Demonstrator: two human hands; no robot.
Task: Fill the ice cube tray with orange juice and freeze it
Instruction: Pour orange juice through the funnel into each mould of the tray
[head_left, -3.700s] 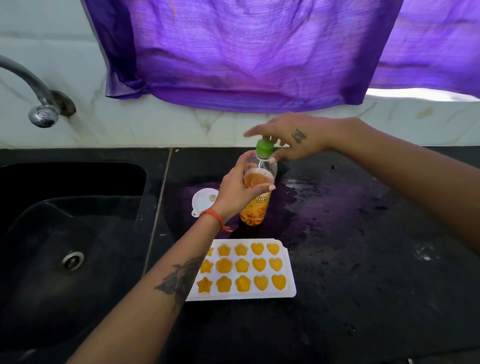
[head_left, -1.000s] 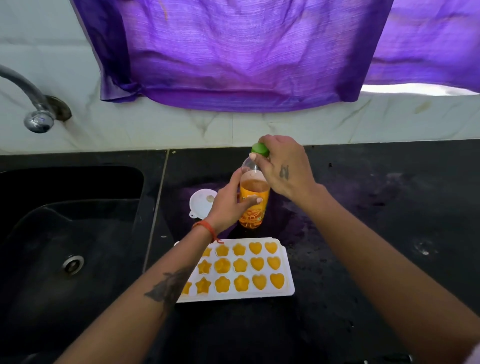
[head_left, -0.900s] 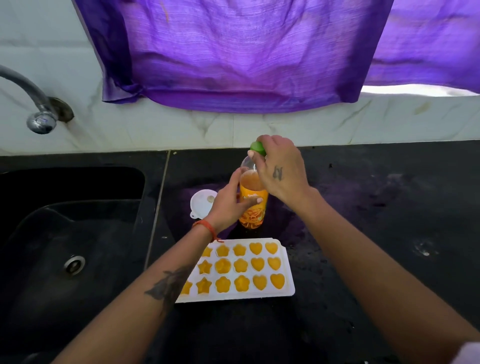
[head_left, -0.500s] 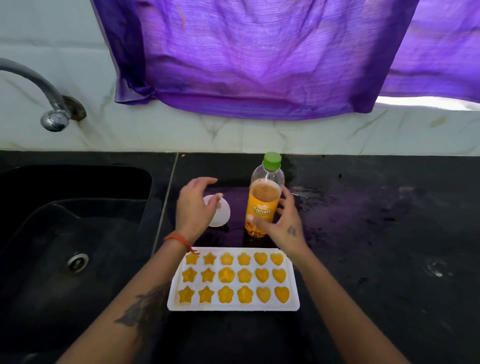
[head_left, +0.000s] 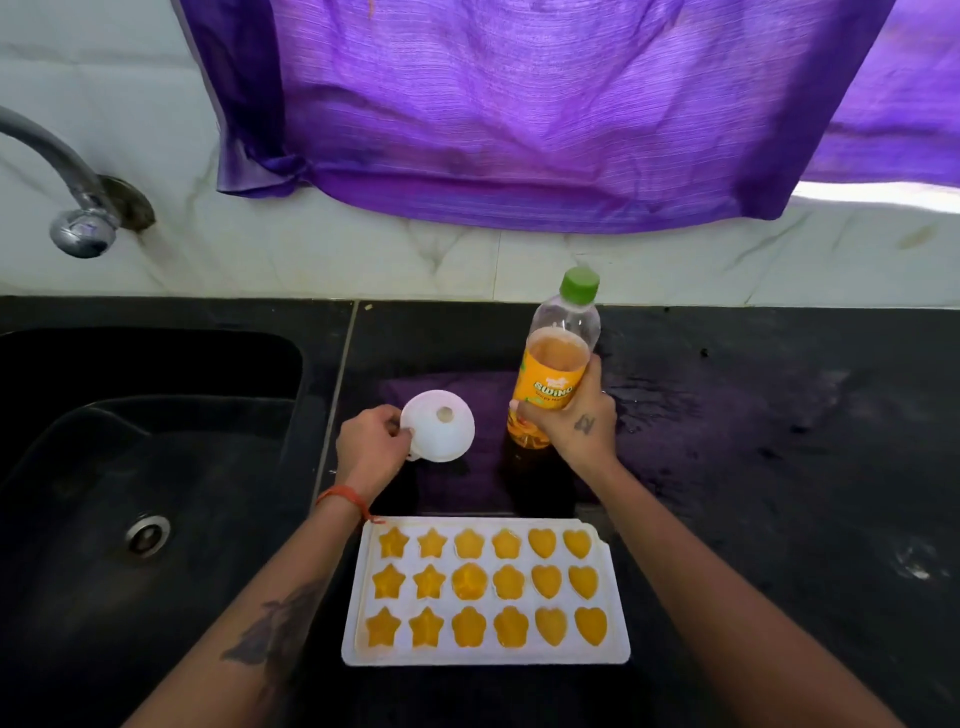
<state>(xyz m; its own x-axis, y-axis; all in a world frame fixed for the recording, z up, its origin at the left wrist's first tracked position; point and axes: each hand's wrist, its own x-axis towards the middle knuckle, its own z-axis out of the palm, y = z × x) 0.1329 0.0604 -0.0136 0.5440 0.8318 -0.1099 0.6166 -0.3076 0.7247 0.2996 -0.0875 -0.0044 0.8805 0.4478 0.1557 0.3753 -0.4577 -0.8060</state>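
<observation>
Head view — left hand (head_left: 370, 448) pinches funnel (head_left: 439, 427) rim; right hand (head_left: 576, 422) grips juice bottle (head_left: 554, 375).

Both forearms extended forward, flanking ice cube tray (head_left: 485, 592). Left hand (head_left: 371, 449) beyond tray's far-left corner, funnel (head_left: 439, 426) rim pinched (orange thread at wrist). Right hand (head_left: 574, 421) beyond tray's far edge, fingers wrapped round bottle (head_left: 556, 364).

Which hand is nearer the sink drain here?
Left. The left hand holds the white funnel beside the sink; the drain lies lower left. The right hand grips the juice bottle, farther right.
</observation>
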